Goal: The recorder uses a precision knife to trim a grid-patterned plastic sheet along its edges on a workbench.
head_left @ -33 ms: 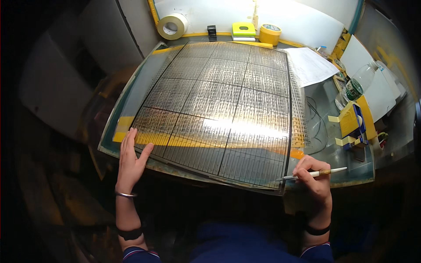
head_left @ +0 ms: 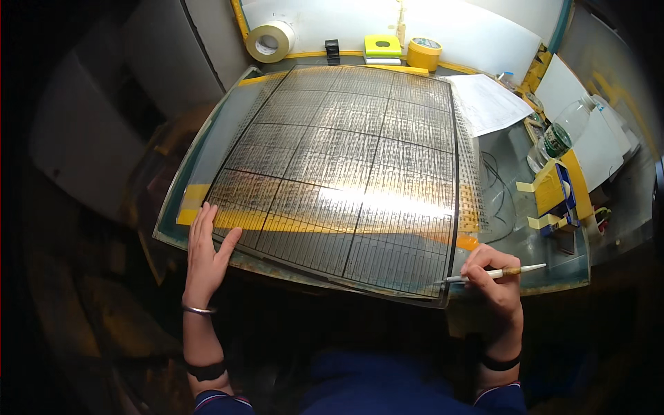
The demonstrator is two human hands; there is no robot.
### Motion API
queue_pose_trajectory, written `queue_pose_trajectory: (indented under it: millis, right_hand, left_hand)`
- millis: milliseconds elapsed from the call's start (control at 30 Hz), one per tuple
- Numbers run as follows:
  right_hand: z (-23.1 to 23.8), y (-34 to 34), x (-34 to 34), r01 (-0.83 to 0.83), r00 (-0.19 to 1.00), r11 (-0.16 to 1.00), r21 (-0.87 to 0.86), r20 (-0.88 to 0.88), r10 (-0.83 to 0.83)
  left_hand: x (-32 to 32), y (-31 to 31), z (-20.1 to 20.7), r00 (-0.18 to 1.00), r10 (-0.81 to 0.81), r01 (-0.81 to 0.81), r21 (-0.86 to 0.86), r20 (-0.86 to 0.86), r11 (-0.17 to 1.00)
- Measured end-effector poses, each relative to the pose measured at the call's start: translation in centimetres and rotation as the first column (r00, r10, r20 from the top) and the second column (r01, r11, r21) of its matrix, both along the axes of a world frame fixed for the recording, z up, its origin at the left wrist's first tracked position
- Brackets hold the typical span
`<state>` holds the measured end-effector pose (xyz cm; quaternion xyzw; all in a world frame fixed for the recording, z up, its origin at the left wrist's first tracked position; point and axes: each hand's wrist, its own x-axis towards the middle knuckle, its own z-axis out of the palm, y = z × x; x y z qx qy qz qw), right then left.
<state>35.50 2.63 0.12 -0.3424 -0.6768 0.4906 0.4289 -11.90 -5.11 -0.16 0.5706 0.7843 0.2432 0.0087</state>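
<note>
A large film sheet [head_left: 332, 149] with a dense dark pattern and black grid lines covers most of the table. My left hand [head_left: 209, 249] rests on its near left corner, fingers outstretched beside a yellow strip [head_left: 270, 221]. At the near right corner my right hand [head_left: 492, 277] is closed around a white pen-like tool [head_left: 496, 274], held like a pencil. Its thin tip points left and meets or hovers just over the sheet near the right border; I cannot tell which. A small orange piece [head_left: 468, 242] lies just beyond my right hand.
Along the back stand a tape roll [head_left: 270, 41], a black clip [head_left: 333, 48], a lime-green box [head_left: 382, 45] and a yellow tape roll [head_left: 424, 54]. At right are white paper [head_left: 490, 104], a clear bottle [head_left: 564, 135], a blue-and-yellow tape dispenser [head_left: 553, 197] and a thin cable [head_left: 499, 194].
</note>
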Motion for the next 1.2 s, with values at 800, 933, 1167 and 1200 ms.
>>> queue_pose_trajectory:
  millis: [800,933,1167,1200]
  right_hand:
    - [0.0,-0.3,-0.2,0.037,0.998,0.998,-0.044,-0.056,-0.040]
    - [-0.1,-0.4,-0.1,0.027,0.997,0.998,-0.051,-0.067,-0.030]
    - [-0.3,-0.2,-0.1,0.032,0.993,0.998,-0.048,-0.114,-0.037]
    - [-0.3,-0.2,-0.1,0.044,0.992,0.998,-0.044,-0.116,-0.049]
  left_hand:
    - [5.7,-5.9,6.3,0.784,-0.354,0.445,-0.065,0.510,0.893]
    - [8.2,-3.9,3.5,0.576,-0.461,0.793,-0.324,0.675,0.516]
    - [13.7,-2.1,-3.3,0.207,-0.096,0.941,-0.171,0.974,0.293]
    - [14.1,-2.0,-4.0,0.098,0.007,0.934,-0.094,0.995,0.345]
